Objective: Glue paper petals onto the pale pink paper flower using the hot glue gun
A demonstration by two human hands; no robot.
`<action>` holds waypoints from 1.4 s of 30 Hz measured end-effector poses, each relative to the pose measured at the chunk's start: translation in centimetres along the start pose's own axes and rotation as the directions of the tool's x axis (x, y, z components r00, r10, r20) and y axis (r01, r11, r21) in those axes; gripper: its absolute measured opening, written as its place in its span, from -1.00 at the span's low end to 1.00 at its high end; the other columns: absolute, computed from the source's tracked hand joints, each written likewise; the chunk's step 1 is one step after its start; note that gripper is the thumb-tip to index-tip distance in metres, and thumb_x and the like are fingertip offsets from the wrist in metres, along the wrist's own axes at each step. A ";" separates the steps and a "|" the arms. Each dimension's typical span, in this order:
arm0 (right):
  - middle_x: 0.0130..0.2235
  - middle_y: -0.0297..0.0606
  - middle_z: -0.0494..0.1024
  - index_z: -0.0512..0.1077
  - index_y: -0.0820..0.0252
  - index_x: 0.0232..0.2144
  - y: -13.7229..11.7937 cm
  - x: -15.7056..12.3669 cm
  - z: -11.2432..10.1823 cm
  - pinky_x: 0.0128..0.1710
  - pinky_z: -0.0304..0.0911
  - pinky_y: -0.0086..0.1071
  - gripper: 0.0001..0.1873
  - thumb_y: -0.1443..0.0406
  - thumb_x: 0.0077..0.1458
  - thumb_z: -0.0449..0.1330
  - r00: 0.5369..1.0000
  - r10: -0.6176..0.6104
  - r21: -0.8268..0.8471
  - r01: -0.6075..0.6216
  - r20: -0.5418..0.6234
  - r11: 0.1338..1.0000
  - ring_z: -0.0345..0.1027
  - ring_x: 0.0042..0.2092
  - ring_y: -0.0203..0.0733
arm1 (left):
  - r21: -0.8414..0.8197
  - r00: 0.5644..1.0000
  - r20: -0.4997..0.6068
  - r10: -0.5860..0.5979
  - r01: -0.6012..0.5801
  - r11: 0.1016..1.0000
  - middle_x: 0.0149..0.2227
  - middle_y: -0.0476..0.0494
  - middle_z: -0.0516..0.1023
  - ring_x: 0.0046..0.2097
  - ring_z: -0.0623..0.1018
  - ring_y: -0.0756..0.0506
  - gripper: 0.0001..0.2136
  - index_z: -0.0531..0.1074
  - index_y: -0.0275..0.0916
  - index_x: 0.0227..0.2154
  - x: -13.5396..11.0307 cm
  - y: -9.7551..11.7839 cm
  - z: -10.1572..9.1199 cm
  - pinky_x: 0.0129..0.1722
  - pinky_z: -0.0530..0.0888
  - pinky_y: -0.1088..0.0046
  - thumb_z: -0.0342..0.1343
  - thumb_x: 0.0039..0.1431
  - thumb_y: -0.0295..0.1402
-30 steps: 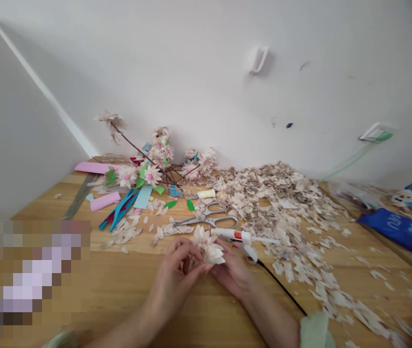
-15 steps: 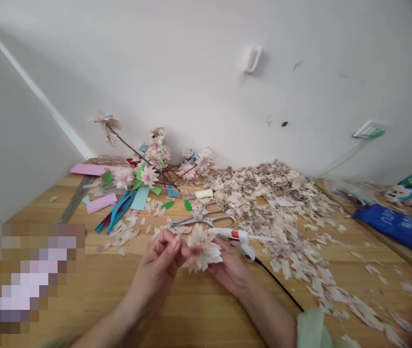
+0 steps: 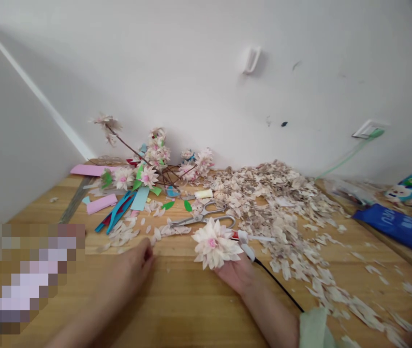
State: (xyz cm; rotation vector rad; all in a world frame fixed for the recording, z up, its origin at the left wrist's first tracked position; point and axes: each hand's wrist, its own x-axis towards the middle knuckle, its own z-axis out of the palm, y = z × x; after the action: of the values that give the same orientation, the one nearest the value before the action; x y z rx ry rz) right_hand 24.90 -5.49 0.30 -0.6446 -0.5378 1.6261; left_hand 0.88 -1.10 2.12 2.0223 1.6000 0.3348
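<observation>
One pink-centred flower: in the right hand, in front of the scissors
Right grip: holding the flower from beneath
Left hand: curled, near loose petals; cannot tell whether its grip holds anything

Soft light, darkened right edge, blurred left hand — lower left pixelated

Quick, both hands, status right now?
Left hand: curled, near the loose petals; fingertips hidden, so whether it grips anything cannot be told.
Right hand: holding the pink-centred flower, which hides its fingers.
</observation>
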 end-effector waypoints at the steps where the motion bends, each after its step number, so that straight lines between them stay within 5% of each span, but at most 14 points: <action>1: -0.38 -0.37 0.59 0.47 0.08 -0.30 -0.1 0.0 0.1 -0.22 0.32 -0.36 -0.77 0.24 -0.09 0.34 1.000 -0.005 -0.005 0.005 0.010 1.000 0.45 -0.30 -0.23 | -0.017 0.998 -0.052 -0.018 0.018 1.000 -0.53 -0.02 0.43 -0.47 0.40 -0.09 -0.86 0.27 -0.17 -0.48 0.6 0.0 -0.4 -0.46 0.15 0.45 -0.04 0.10 -0.25; 5: -0.30 -0.34 0.61 0.48 0.06 -0.27 -0.2 -0.2 0.6 -0.13 0.31 -0.29 -0.65 0.18 -0.18 0.39 0.999 0.004 -0.033 -0.002 0.048 0.999 0.46 -0.25 -0.18 | -0.462 0.996 -0.077 0.042 -0.073 0.884 -0.53 -0.01 0.42 -0.53 0.34 -0.02 -0.69 0.28 -0.20 -0.48 1.7 1.5 -0.2 -0.52 0.20 0.50 0.02 0.02 -0.02; 8: -0.29 -0.29 0.61 0.48 0.09 -0.28 -0.1 -0.3 0.9 -0.10 0.30 -0.25 -0.69 0.16 -0.13 0.36 0.998 0.028 -0.055 -0.025 0.062 0.998 0.47 -0.21 -0.14 | -0.775 0.978 0.173 0.119 0.061 0.629 -0.45 -0.01 0.47 -0.66 0.21 0.09 -0.50 0.29 -0.21 -0.42 1.0 4.0 1.2 -0.67 0.09 0.55 0.04 -0.10 0.19; 11: -0.31 -0.26 0.61 0.50 0.13 -0.31 0.1 -0.4 1.3 -0.06 0.28 -0.19 -0.76 0.17 -0.06 0.30 0.997 0.052 -0.077 -0.047 0.062 0.996 0.46 -0.17 -0.09 | -0.838 0.914 0.347 0.208 0.202 0.508 -0.65 0.12 0.29 -0.71 0.11 0.11 -0.42 0.31 -0.21 -0.45 0.2 6.3 2.9 -0.72 -0.03 0.56 0.01 -0.19 0.29; 14: -0.36 -0.25 0.61 0.51 0.16 -0.34 0.1 -0.5 1.8 -0.05 0.26 -0.16 -0.77 0.19 -0.10 0.32 0.996 0.063 -0.092 -0.057 0.064 0.994 0.45 -0.14 -0.04 | -0.892 0.916 0.306 0.261 0.180 0.414 -0.69 0.15 0.17 -0.66 0.13 0.10 -0.46 0.31 -0.21 -0.50 0.0 7.3 4.0 -0.66 0.01 0.55 0.11 -0.21 0.24; 16: -0.36 -0.25 0.60 0.52 0.16 -0.36 0.0 -0.5 2.0 -0.04 0.25 -0.15 -0.77 0.19 -0.11 0.32 0.996 0.064 -0.090 -0.058 0.069 0.994 0.44 -0.13 -0.02 | -0.909 0.942 0.210 0.261 0.090 0.407 -0.66 0.12 0.19 -0.59 0.18 0.08 -0.49 0.30 -0.23 -0.58 0.0 7.3 4.1 -0.59 0.08 0.53 0.14 -0.18 0.19; 20: -0.34 -0.28 0.60 0.51 0.12 -0.39 0.1 -0.4 1.8 -0.03 0.23 -0.15 -0.79 0.18 -0.13 0.33 0.996 0.055 -0.072 -0.050 0.066 0.996 0.43 -0.12 -0.04 | -0.831 0.975 0.073 0.207 -0.055 0.553 -0.69 0.09 0.17 -0.57 0.15 0.07 -0.47 0.24 -0.24 -0.72 -0.2 6.6 3.0 -0.56 0.09 0.52 0.09 -0.10 0.18; 24: -0.33 -0.31 0.60 0.49 0.09 -0.36 0.4 -0.3 1.0 -0.03 0.23 -0.16 -0.75 0.18 -0.17 0.35 0.997 0.054 -0.063 -0.050 0.056 0.997 0.43 -0.15 -0.06 | -0.847 0.990 0.046 0.134 -0.033 0.530 -0.73 0.13 0.16 -0.63 0.10 0.10 -0.50 0.39 -0.28 -0.61 0.0 5.5 2.7 -0.64 0.01 0.56 0.14 -0.14 0.16; 28: -0.29 -0.29 0.59 0.48 0.10 -0.31 0.4 -0.3 0.5 -0.05 0.24 -0.16 -0.71 0.18 -0.16 0.35 0.997 0.054 -0.060 -0.050 0.050 0.997 0.43 -0.14 -0.08 | -0.963 0.989 0.133 0.067 0.113 0.243 -0.75 0.20 0.14 -0.71 0.04 0.16 -0.57 0.35 -0.26 -0.61 0.6 4.7 2.5 -0.74 -0.05 0.64 0.28 -0.20 0.04; 30: -0.27 -0.28 0.58 0.47 0.10 -0.27 0.3 -0.2 0.5 -0.06 0.24 -0.17 -0.68 0.18 -0.15 0.34 0.997 0.057 -0.062 -0.054 0.053 0.997 0.43 -0.13 -0.09 | -0.987 0.987 0.152 0.049 0.149 0.065 -0.63 0.13 0.33 -0.64 0.28 0.15 -0.61 0.32 -0.26 -0.62 0.7 4.7 1.8 -0.70 0.17 0.69 0.32 -0.19 -0.05; 33: -0.28 -0.29 0.58 0.46 0.10 -0.25 0.3 -0.2 0.6 -0.07 0.25 -0.18 -0.65 0.18 -0.16 0.36 0.996 0.072 -0.064 -0.068 0.058 0.996 0.44 -0.15 -0.11 | -0.953 0.978 0.189 0.084 0.203 -0.223 -0.20 -0.06 0.52 -0.14 0.54 -0.01 -0.70 0.30 -0.26 -0.60 0.4 5.2 0.4 -0.26 0.49 0.57 0.30 -0.05 -0.24; 35: -0.33 -0.32 0.59 0.46 0.10 -0.28 0.2 -0.2 0.7 -0.09 0.27 -0.20 -0.66 0.17 -0.16 0.36 0.995 0.079 -0.063 -0.076 0.058 0.995 0.45 -0.19 -0.12 | -0.889 0.964 0.240 0.117 0.266 -0.373 -0.17 -0.10 0.52 -0.06 0.53 -0.05 -0.75 0.28 -0.27 -0.60 0.1 5.6 -0.4 -0.10 0.49 0.44 0.18 0.11 -0.33; 39: -0.36 -0.35 0.59 0.47 0.09 -0.29 0.1 -0.3 0.9 -0.11 0.28 -0.23 -0.67 0.18 -0.17 0.37 0.995 0.072 -0.068 -0.068 0.063 0.995 0.46 -0.22 -0.14 | -0.792 0.931 0.280 0.233 0.361 -0.492 -0.63 0.13 0.28 -0.62 0.38 0.15 -0.73 0.27 -0.26 -0.55 -0.3 5.6 -1.5 -0.45 0.50 0.59 -0.09 0.30 -0.42; 42: -0.33 -0.31 0.59 0.47 0.08 -0.27 0.1 -0.4 0.9 -0.10 0.28 -0.20 -0.69 0.20 -0.15 0.35 0.996 0.067 -0.074 -0.062 0.066 0.995 0.45 -0.18 -0.11 | -0.810 0.930 0.262 0.257 0.357 -0.466 -0.67 0.16 0.08 -0.70 0.18 0.17 -0.72 0.23 -0.27 -0.55 0.3 4.6 -2.7 -0.76 0.15 0.75 -0.12 0.31 -0.40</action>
State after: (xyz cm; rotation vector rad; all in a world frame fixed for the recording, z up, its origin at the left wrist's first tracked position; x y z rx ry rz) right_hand 24.21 -5.85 0.95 -0.6672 -0.6343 1.7006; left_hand 3.39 -0.86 6.83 0.2635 0.3579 0.8710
